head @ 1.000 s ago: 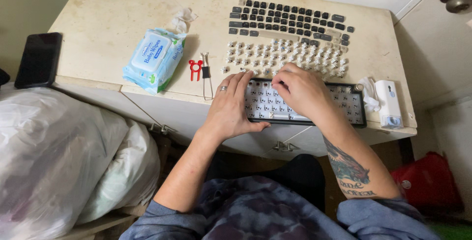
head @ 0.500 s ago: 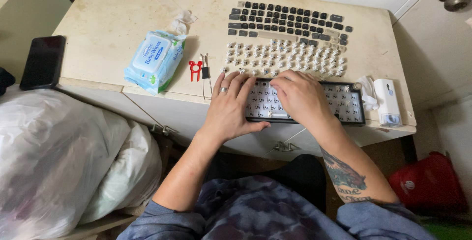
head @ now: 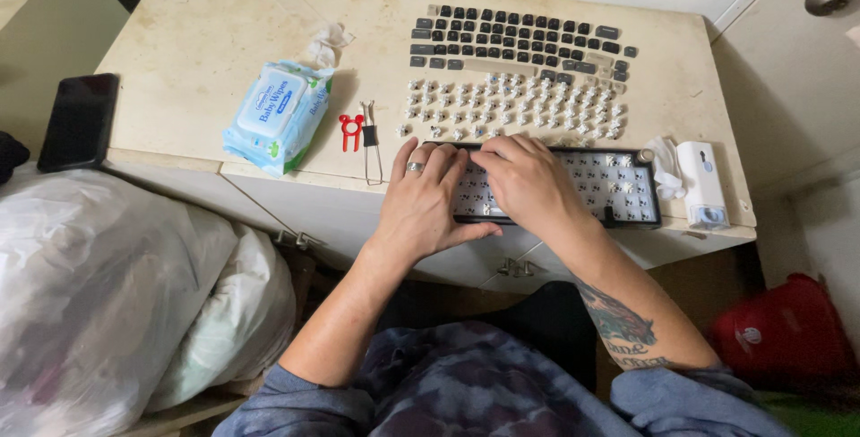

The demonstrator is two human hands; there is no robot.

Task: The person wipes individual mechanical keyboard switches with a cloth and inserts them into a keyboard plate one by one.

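So, from the head view I saw the stripped keyboard base [head: 587,188] lying at the front edge of the cream table [head: 197,61]. Both hands sat on its left half: left hand [head: 423,200] spread flat, thumb hooked under the near edge, right hand [head: 528,182] curled fingers-down onto the plate; couldn't tell if it pinched anything. Loose switches [head: 511,106] and dark keycaps [head: 520,38] lay just behind.
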